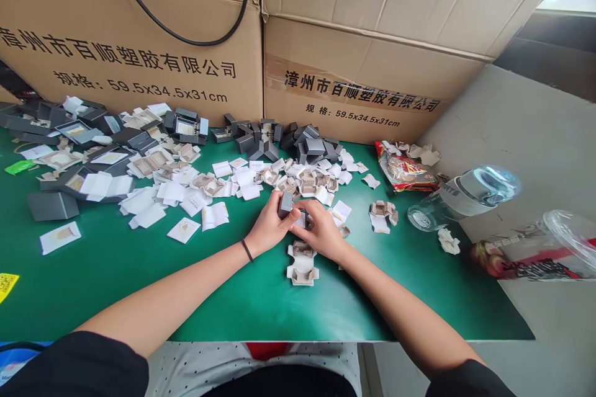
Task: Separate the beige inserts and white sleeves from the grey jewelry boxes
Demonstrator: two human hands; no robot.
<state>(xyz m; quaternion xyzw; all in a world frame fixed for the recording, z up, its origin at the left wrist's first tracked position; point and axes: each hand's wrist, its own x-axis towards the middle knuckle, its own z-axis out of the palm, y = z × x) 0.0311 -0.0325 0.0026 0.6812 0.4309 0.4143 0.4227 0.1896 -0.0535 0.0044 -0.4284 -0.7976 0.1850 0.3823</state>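
Observation:
My left hand (269,226) and my right hand (320,231) meet over the middle of the green table (139,273). Both are closed around a small grey box (289,207), its lid standing up between the fingers. A black band circles my left wrist. Just in front of my right hand lie two folded white card inserts (302,265). More white inserts and cards (242,181) are scattered beyond my hands, with a heap of grey boxes (284,139) behind them.
Two big cardboard cartons (354,43) wall off the back of the table, with a black cable hanging over the left one. A red snack bag (406,171), a lying glass jar (465,195) and a plastic bag (535,254) sit at the right edge. More grey boxes (69,130) pile at far left.

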